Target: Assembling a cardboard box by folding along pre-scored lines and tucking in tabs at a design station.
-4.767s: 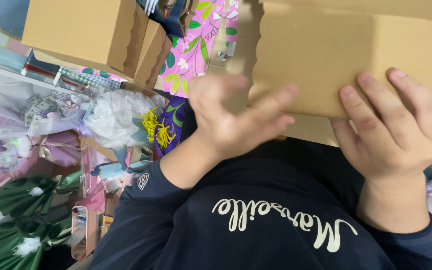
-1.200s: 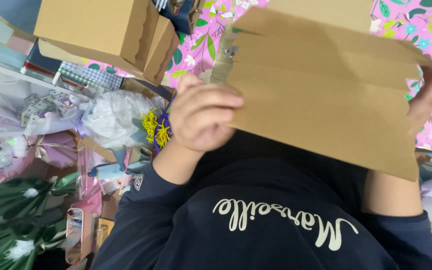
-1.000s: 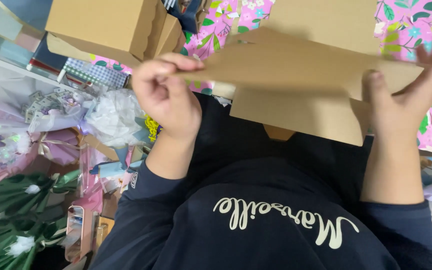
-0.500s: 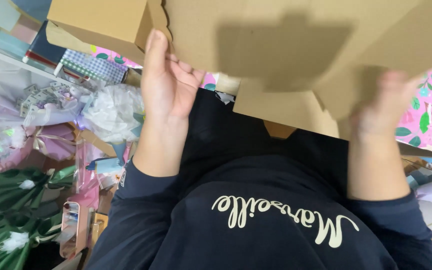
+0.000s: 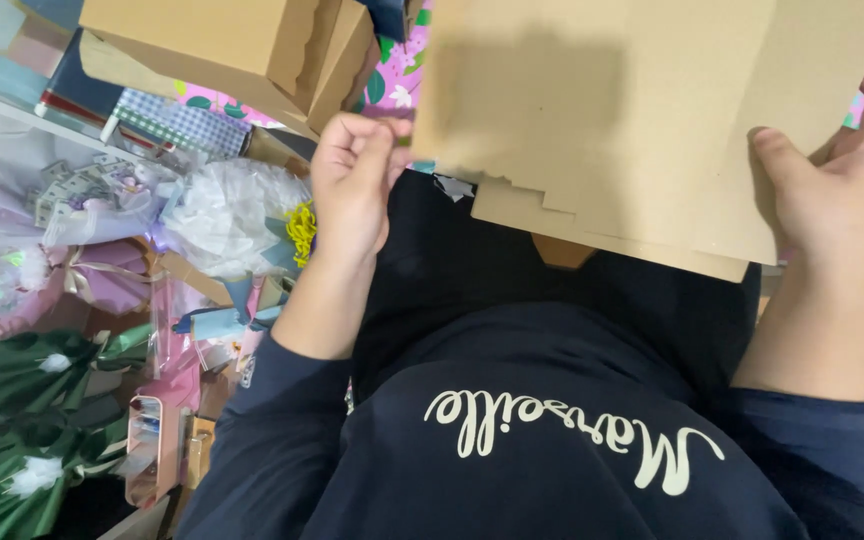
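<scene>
A flat brown cardboard sheet (image 5: 642, 120), creased and plain, is held above the lap, its right edge gripped by the right hand (image 5: 832, 180), its left edge pinched by the left hand (image 5: 352, 180); folded boxes (image 5: 242, 50) crowd the left

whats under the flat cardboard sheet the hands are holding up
Below the cardboard sheet show more stacked cardboard edges, dark clothing and pink floral fabric. Whatever lies directly beneath its middle is covered.
</scene>
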